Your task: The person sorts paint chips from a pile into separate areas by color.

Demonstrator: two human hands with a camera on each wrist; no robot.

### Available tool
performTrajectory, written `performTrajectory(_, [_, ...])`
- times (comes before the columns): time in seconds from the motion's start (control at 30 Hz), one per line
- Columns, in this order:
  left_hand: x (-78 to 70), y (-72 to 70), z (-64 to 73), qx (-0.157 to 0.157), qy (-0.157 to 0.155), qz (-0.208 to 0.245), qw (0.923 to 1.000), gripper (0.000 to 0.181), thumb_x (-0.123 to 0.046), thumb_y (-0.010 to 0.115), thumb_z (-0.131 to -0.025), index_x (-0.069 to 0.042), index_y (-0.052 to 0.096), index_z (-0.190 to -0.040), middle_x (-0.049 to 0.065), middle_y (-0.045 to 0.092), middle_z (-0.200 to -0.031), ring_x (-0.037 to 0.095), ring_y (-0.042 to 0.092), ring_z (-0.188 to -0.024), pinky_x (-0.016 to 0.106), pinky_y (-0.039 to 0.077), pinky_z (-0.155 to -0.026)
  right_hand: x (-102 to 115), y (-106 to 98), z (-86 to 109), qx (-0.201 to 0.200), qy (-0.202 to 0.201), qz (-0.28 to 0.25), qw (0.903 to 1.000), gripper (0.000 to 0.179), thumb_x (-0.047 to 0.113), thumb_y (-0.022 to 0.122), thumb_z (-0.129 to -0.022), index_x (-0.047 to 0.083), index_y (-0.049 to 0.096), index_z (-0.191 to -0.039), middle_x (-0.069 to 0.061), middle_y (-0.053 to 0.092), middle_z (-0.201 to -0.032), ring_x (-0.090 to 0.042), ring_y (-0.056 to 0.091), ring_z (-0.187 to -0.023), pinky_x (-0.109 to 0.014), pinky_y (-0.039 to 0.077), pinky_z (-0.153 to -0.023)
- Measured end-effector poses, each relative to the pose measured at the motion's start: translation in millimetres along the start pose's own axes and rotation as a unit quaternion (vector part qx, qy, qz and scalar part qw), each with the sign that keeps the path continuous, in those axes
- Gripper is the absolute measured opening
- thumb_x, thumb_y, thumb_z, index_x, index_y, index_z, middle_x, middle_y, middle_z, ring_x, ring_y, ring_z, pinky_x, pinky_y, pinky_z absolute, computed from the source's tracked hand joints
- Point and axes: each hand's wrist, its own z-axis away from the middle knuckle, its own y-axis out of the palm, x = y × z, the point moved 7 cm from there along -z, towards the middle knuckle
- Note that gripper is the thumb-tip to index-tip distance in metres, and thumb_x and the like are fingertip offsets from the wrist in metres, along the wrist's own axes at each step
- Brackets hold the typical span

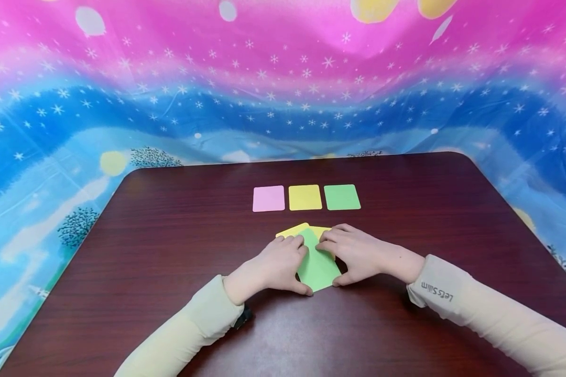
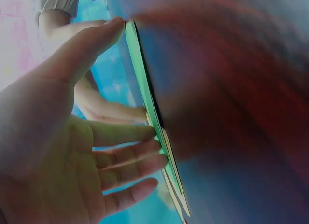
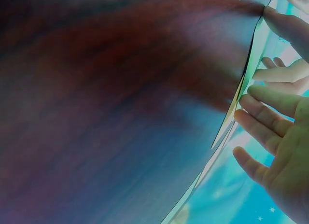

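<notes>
Between both hands lies a loose, overlapping stack of square cards with a green card (image 1: 318,269) on top. Corners of yellow cards (image 1: 292,231) stick out from beneath it at the far side. My left hand (image 1: 280,262) touches the stack's left side, thumb at the near corner and fingertips on the upper edge. On the right, my right hand (image 1: 358,254) rests fingertips on the green card, its thumb by the near right corner. In the left wrist view, the fingers (image 2: 130,168) are fairly straight against the cards' edges; the right wrist view shows similar fingers (image 3: 263,122).
Beyond the stack, a pink card (image 1: 269,198), a yellow card (image 1: 305,197) and a green card (image 1: 341,197) lie in a row on the dark wooden table (image 1: 170,220). A patterned pink and blue cloth (image 1: 283,68) hangs behind the table.
</notes>
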Motion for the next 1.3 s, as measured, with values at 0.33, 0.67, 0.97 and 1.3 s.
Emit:
performTrajectory(0.33, [-3.8,-0.5,-5.1,0.003,-0.008,-0.031,0.9995,0.071,-0.067,0.064,-0.062,-0.007,0.056,-0.099,0.001,0.046,-0.091,0.016,0.048,-0.079,0.027,0.037,-0.066,-4.4,2.2,0.1,-0.003,0.023,0.019,0.9996,0.074,0.057,0.069,-0.065,0.006,0.058,-0.117,-0.001,0.051,-0.11,-0.017,0.049,-0.104,-0.043,0.028,-0.101])
performTrajectory(0.67, [-5.6,-1.3,-8.2,0.0,-0.005,-0.01,0.9999,0.064,-0.057,0.067,-0.061,-0.005,0.055,-0.096,0.003,0.046,-0.09,0.016,0.046,-0.075,0.026,0.037,-0.063,-6.0,3.8,0.0,0.001,0.03,0.002,0.9996,0.08,0.06,0.072,-0.06,0.005,0.057,-0.117,0.0,0.05,-0.109,-0.016,0.049,-0.104,-0.045,0.026,-0.102])
performTrajectory(0.97, [-6.8,-0.7,-8.9,0.006,-0.009,-0.02,0.9997,0.064,-0.058,0.066,-0.061,-0.006,0.055,-0.097,0.002,0.046,-0.09,0.016,0.047,-0.075,0.027,0.036,-0.062,-4.0,1.7,0.2,-0.006,0.034,0.019,0.9992,0.075,0.058,0.072,-0.059,0.005,0.059,-0.111,-0.001,0.051,-0.103,-0.017,0.05,-0.099,-0.045,0.025,-0.103])
performTrajectory(1.3, [-5.2,-2.3,-9.0,0.009,-0.023,-0.023,0.9994,0.072,-0.063,0.067,-0.06,-0.006,0.054,-0.103,0.002,0.047,-0.094,0.017,0.048,-0.08,0.029,0.037,-0.063,-4.7,-4.6,1.5,-0.031,0.032,0.038,0.9983,0.073,0.057,0.068,-0.059,0.005,0.059,-0.109,-0.001,0.05,-0.102,-0.017,0.05,-0.099,-0.044,0.026,-0.103])
